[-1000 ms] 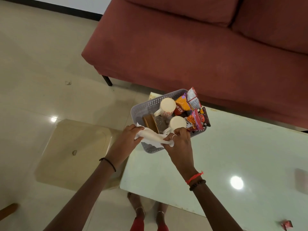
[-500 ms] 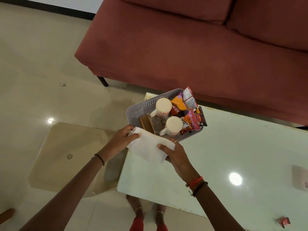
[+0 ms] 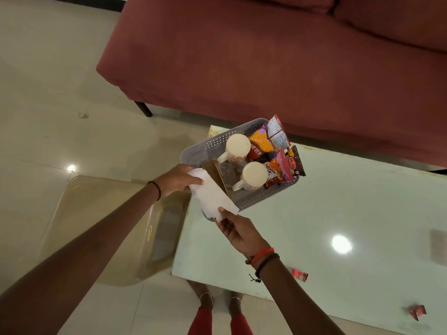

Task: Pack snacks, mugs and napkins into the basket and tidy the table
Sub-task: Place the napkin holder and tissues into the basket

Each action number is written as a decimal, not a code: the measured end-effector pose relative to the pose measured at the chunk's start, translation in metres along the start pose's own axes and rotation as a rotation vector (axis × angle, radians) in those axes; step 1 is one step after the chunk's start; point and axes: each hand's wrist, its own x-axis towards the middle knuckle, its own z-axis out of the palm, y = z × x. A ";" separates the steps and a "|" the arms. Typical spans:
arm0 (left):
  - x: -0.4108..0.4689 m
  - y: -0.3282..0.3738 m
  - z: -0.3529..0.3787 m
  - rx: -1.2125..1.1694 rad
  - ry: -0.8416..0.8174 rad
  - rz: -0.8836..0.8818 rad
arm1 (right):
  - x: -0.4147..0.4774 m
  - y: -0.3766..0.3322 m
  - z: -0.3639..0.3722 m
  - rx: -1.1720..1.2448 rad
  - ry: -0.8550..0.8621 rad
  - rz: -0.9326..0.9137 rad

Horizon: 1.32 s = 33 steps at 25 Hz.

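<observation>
I see the grey perforated plastic basket (image 3: 205,147) on the left far corner of the pale glossy table (image 3: 338,201), and I place everything else from it. Inside it stand 2 cream mugs with a red pattern, 1 toward its far side (image 3: 238,146) and 1 toward its near side (image 3: 254,175), both upright. The snack packets fill its right end: an orange packet (image 3: 260,141), a white and red packet (image 3: 278,134), a red packet (image 3: 278,170) and a dark brown packet (image 3: 296,163) that sticks out over the rim. A flat brown card (image 3: 215,172) leans inside its left end.

The white folded paper napkin (image 3: 212,197) hangs over the basket's near left corner, held between both hands. My left hand (image 3: 177,180) pinches its far end, thumb on top, just left of the basket. My right hand (image 3: 239,232) pinches its near corner with the fingertips, just in front of the basket.

2 small red wrappers (image 3: 300,274) (image 3: 417,311) lie on the table well in front of and to the right of the basket. A dark red fabric sofa (image 3: 266,56) stands behind the basket.
</observation>
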 end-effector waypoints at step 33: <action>0.125 -0.022 0.016 0.384 0.388 0.092 | 0.091 -0.029 0.007 -0.231 0.236 0.051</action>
